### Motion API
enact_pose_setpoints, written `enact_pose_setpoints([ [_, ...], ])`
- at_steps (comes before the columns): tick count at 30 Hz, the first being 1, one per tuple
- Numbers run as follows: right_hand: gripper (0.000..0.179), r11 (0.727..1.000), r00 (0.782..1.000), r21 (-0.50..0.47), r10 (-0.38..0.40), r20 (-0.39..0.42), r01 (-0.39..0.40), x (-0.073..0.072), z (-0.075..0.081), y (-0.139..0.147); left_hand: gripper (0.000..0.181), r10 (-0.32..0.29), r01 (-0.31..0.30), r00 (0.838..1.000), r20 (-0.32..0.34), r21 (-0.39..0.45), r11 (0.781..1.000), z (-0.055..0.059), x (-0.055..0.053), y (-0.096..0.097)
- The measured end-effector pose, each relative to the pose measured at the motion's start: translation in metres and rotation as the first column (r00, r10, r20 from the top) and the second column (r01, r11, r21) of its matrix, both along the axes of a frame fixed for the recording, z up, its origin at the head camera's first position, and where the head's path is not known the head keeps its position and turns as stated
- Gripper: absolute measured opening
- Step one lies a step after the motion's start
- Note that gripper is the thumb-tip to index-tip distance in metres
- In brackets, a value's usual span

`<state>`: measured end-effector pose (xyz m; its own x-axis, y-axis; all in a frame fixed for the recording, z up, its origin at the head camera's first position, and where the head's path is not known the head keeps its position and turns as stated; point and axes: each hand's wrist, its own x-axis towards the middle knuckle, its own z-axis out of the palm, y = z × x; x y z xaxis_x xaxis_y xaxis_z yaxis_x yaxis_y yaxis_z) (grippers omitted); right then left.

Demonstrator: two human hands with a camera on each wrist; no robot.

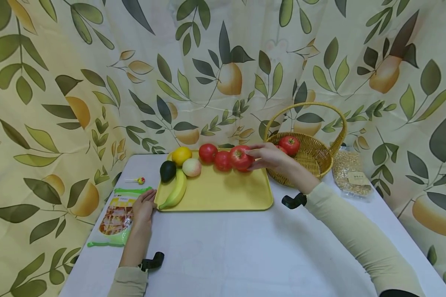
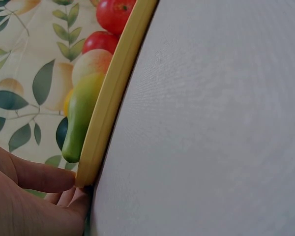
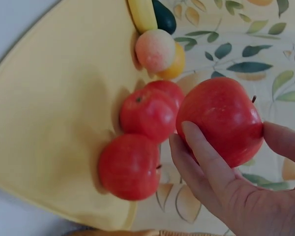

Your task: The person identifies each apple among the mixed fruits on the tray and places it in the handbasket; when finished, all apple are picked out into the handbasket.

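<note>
My right hand [image 1: 269, 157] holds a red apple [image 3: 221, 120] between thumb and fingers, raised over the right part of the yellow tray [image 1: 223, 194]. Beneath and beside it on the tray sit other red apples [image 3: 130, 169], one largely hidden in the head view. My left hand [image 1: 144, 205] is at the tray's near left corner, thumb and fingers pinching the rim [image 2: 91, 167]. Close to that hand lies a banana [image 1: 176, 190], with an avocado [image 1: 168, 171], a lemon [image 1: 181, 156] and a peach [image 1: 191, 167] behind it.
Right of the tray stands a wicker basket [image 1: 321, 159] with a tall handle and red apples [image 1: 289, 145] inside. Beyond it lies a clear bag of grains [image 1: 352, 173]. A green-and-white food packet [image 1: 115, 218] and a small lollipop [image 1: 140, 180] lie left. A patterned curtain [image 1: 223, 115] hangs behind.
</note>
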<state>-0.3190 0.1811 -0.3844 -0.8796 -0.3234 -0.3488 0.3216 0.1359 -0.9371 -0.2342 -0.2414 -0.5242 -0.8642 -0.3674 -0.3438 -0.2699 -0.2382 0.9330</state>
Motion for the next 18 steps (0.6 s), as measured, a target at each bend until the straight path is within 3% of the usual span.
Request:
enact_pose_setpoints([
  [7, 0.060, 0.999, 0.999, 0.049, 0.006, -0.032, -0.004, 0.001, 0.004, 0.018, 0.075, -0.010, 0.010, 1.000, -0.009, -0.004, 1.000, 0.001, 0.001, 0.000],
  [18, 0.064, 0.997, 1.000, 0.065, -0.027, -0.009, 0.028, -0.006, 0.009, 0.045, 0.075, 0.008, -0.008, 1.000, 0.011, -0.020, 1.000, 0.001, 0.002, 0.003],
])
